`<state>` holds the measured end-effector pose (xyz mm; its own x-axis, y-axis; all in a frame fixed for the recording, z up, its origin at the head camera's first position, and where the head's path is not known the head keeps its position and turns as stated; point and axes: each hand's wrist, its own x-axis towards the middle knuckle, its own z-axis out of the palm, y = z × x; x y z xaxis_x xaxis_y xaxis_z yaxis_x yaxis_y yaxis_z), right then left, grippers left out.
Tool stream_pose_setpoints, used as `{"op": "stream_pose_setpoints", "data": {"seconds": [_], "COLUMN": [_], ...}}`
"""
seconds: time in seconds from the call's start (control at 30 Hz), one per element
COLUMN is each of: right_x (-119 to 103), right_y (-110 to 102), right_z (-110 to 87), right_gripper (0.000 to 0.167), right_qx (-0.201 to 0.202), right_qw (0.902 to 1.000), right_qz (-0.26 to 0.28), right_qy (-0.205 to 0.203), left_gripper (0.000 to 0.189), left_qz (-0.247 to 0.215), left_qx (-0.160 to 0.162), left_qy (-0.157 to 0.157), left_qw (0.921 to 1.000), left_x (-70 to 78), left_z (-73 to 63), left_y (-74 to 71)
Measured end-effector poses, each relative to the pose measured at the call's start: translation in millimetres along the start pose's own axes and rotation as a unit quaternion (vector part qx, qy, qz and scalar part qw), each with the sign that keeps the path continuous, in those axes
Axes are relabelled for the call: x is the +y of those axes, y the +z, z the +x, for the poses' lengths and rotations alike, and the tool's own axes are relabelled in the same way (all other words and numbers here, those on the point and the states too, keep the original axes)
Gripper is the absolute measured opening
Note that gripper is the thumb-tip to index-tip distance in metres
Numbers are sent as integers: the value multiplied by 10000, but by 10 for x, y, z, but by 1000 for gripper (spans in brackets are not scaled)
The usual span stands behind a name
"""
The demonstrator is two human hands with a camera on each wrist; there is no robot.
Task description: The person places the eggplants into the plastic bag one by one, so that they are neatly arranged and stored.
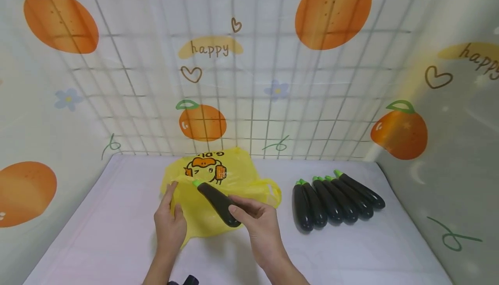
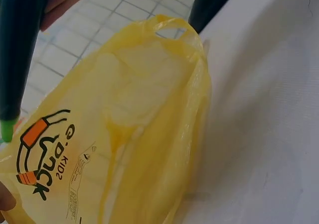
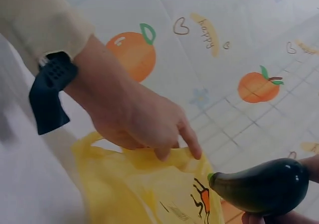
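Observation:
My right hand (image 1: 262,226) pinches a dark purple eggplant (image 1: 218,203) with a bright green stem end by its thick end. The eggplant tilts up to the left above a yellow plastic bag (image 1: 238,168), stem end foremost. My left hand (image 1: 170,224) grips the bag at its left edge, as the right wrist view also shows, with the fingers of that hand (image 3: 142,117) at the bag's rim. Printed with a duck and lettering, the bag (image 2: 144,79) stands partly spread in the left wrist view. What lies inside it is hidden.
Several more eggplants (image 1: 331,200) lie side by side on the white tabletop (image 1: 312,259), right of the bag. A white wire grid (image 1: 265,124) stands behind, covered by a sheet with oranges. A small black object (image 1: 190,280) shows at the bottom edge.

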<state>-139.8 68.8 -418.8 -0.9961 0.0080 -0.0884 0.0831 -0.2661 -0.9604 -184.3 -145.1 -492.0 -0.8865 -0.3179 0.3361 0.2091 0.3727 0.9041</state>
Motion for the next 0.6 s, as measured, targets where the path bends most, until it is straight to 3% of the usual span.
{"op": "stream_pose_setpoints", "data": {"seconds": [0.33, 0.6], "right_x": [109, 388], "right_y": [80, 195], "right_z": [1, 207], "right_gripper": [36, 37], "right_qx": [-55, 164], "right_qw": [9999, 9989], "right_qz": [-21, -388], "right_qy": [137, 192], "left_gripper": [64, 65], "left_qz": [3, 13], "left_qx": [47, -7], "left_qy": [41, -18], "left_qw": [10000, 10000], "left_x": [13, 34], "left_z": [8, -3], "left_y": [-7, -14]}}
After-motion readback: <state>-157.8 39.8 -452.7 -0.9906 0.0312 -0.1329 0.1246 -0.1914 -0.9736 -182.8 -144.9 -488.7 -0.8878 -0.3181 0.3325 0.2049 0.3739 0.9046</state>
